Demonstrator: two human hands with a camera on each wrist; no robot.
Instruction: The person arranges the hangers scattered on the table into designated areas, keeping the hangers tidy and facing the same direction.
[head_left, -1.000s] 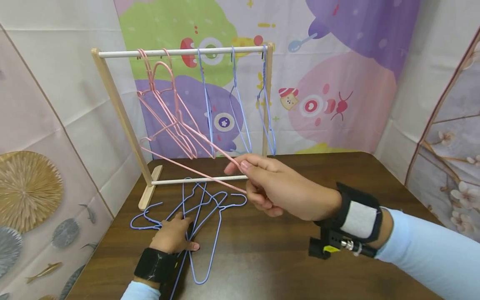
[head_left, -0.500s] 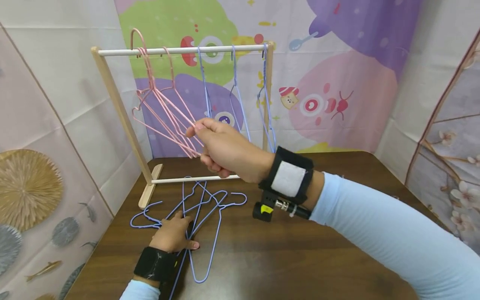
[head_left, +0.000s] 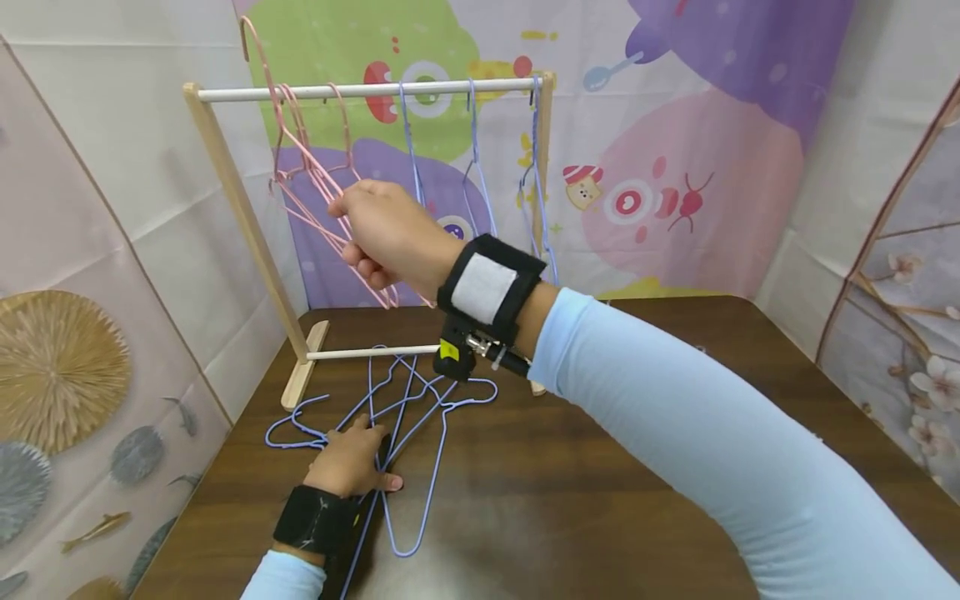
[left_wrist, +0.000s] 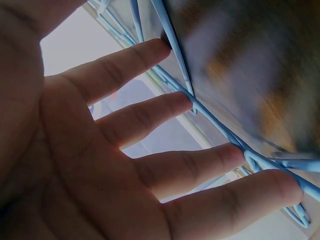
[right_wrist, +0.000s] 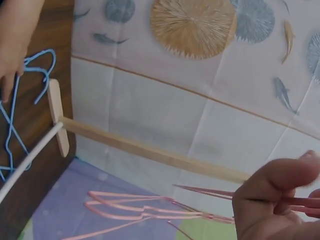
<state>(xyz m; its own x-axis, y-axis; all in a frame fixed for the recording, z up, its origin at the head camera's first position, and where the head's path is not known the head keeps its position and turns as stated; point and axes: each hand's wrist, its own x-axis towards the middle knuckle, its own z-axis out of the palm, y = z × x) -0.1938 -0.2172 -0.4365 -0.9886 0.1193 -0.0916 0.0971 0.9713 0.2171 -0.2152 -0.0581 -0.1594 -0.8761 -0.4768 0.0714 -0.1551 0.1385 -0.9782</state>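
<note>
My right hand point(head_left: 390, 229), raised in front of the rack, grips a pink clothes hanger point(head_left: 267, 77) by its body. That hanger's hook stands above the white rod point(head_left: 367, 89), near the left post. Other pink hangers point(head_left: 347, 133) hang from the rod just behind it and partly overlap with it. Down on the table, my left hand point(head_left: 348, 467) rests on a pile of blue hangers point(head_left: 437, 467). Its fingers are fairly straight in the left wrist view, fingertips touching a blue hanger bar point(left_wrist: 212, 117). The right wrist view shows the right hand's curled fingers point(right_wrist: 265, 195).
Several blue hangers point(head_left: 412, 146) hang along the middle and right of the rod. The rack has a wooden left post point(head_left: 247, 221), a wooden foot point(head_left: 303, 367) and a low white crossbar point(head_left: 367, 353). A patterned cloth point(head_left: 675, 167) backs the brown table point(head_left: 600, 483).
My right hand has moved left and upward with the pink hanger, whose hook rose from below the rod to above it. The left hand has stayed on the blue hangers.
</note>
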